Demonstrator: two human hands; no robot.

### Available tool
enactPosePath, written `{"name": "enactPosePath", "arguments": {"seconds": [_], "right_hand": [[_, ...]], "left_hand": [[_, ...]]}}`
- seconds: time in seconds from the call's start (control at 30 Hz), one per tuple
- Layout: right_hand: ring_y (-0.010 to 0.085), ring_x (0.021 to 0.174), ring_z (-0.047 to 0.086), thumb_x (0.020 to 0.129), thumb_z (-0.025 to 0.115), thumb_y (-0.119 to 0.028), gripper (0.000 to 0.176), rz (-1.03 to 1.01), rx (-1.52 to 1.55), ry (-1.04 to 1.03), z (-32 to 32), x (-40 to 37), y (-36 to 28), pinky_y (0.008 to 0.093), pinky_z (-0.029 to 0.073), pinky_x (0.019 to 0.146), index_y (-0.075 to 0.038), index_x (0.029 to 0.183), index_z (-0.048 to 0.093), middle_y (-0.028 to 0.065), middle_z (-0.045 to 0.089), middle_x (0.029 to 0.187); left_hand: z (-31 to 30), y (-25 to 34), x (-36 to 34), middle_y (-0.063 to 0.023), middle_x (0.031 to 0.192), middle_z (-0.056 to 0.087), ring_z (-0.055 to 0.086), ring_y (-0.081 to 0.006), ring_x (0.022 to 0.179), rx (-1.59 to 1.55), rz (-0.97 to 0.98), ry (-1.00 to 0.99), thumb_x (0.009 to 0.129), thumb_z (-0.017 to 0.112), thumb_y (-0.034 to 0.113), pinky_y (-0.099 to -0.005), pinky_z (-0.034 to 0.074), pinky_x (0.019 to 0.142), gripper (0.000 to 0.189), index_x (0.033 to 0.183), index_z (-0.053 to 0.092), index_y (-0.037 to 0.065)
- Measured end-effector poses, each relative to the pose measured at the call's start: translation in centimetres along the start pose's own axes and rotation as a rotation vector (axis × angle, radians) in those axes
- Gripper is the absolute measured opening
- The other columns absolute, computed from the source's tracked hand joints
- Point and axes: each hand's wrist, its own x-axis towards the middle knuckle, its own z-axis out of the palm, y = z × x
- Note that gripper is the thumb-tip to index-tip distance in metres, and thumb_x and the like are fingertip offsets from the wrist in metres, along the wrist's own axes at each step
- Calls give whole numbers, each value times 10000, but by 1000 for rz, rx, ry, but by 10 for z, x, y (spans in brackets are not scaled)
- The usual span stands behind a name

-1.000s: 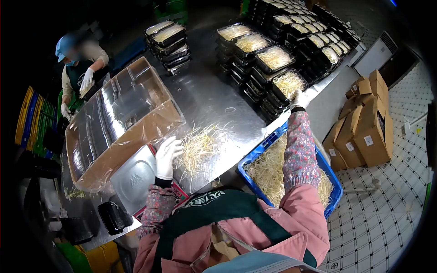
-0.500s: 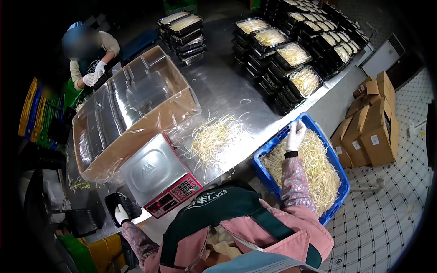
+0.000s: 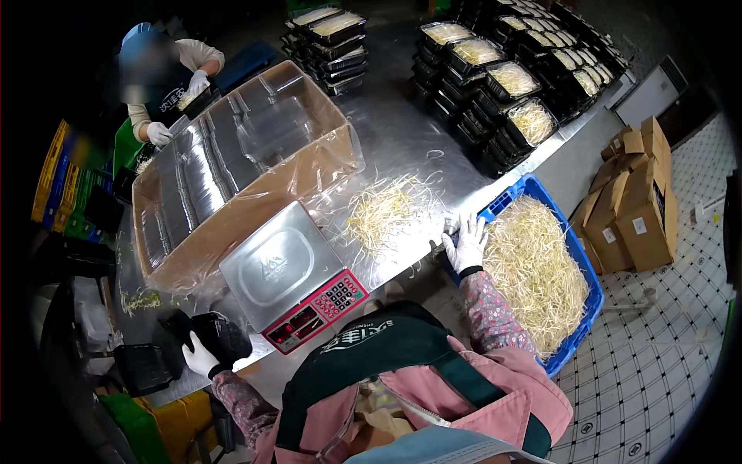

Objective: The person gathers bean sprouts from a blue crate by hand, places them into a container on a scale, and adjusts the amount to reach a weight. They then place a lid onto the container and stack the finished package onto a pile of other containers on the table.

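Head view.

- Left hand (image 3: 199, 357), 8 o'clock of view: fingers clenched around a black tray (image 3: 220, 336) at the near-left corner of the desk (image 3: 402, 139). The tray sits at 8 o'clock of the scale (image 3: 290, 274), close to the desk edge.
- Right hand (image 3: 466, 241), 3 o'clock: fingers released and spread, laid on the left rim of the blue crate (image 3: 578, 263), grasping nothing.
- Loose sprouts (image 3: 390, 209) lie on the desk at 10 o'clock of the right hand. The crate is heaped with sprouts.

Risks, as judged:
- The tray looks thin and glossy. A gloved one-hand grip may slip, or lift more than one nested tray.
- The tray could clip the scale's corner on its way onto the pan.
- The loose pile lies near the desk edge, so a sleeve could sweep strands to the floor.
- Leaning on the crate rim could tip or shift it. Its support is hidden.
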Motion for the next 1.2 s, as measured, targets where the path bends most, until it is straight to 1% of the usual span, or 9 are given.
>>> {"name": "enactPosePath", "arguments": {"seconds": [0.17,0.23,0.37,0.53,0.7,0.77,0.9,1.0,1.2], "right_hand": [[443,1470,194,875,646,-496,818,-9,36,71,5,3,-2,557,156,1188,-129,1531,324,189,320,1569],[435,1473,200,869,671,-472,849,-18,99,137,8,2,1,585,170,1177,-144,1548,281,147,297,1586],[429,1463,236,854,698,-355,821,-75,189,275,-6,-21,-28,563,219,1163,-113,1533,305,179,309,1569],[410,1429,321,855,705,-282,771,-383,438,79,-45,-86,-42,484,307,1146,-124,1518,345,190,328,1554],[377,1349,451,840,720,-207,624,-109,440,226,-113,-147,56,450,356,1140,-65,1404,494,192,520,1401],[351,1325,483,851,731,-221,626,95,350,391,-127,-180,130,430,360,1139,-61,1409,497,181,523,1407],[320,1350,461,848,764,-320,710,564,312,557,-166,-227,259,399,362,1134,-65,1441,468,176,508,1429],[338,1419,361,791,806,-402,865,649,151,329,-180,-231,334,392,298,1173,-47,1474,410,192,438,1489],[384,1462,273,636,849,-595,1181,549,81,-79,-191,-161,407,405,253,1197,29,1491,326,259,343,1538]], "left_hand": [[18,181,-43,-213,1030,677,637,-273,1008,-479,366,-19,985,628,233,-371,488,905,375,1065,590,-131],[23,273,-107,-89,1003,647,584,-191,921,-1088,371,-526,988,619,155,-319,471,842,253,1040,585,-90],[60,370,-229,-145,1053,659,645,-293,1019,-834,1215,-949,887,552,12,-383,497,904,257,1127,638,50],[160,410,-339,-145,1052,668,642,-343,990,-526,1664,-1030,870,583,51,-429,516,861,240,1096,658,79],[242,420,-369,-86,1161,668,582,-309,1163,-162,1772,-1031,804,704,149,-509,413,1029,382,1182,656,143],[184,440,-380,-115,1406,532,417,-341,1372,-140,1782,-900,779,775,232,-502,292,1160,698,1413,505,120],[128,452,-419,-181,1404,520,490,-315,1321,-694,1439,-1325,798,795,198,-390,386,1112,733,1437,468,50],[89,442,-480,-162,1422,513,493,-278,1320,-718,1277,-1619,824,787,199,-366,369,1124,702,1424,473,14],[18,425,-582,-178,1448,490,451,-287,1363,-512,1587,-1783,834,774,220,-373,340,1146,713,1450,453,57]]}}
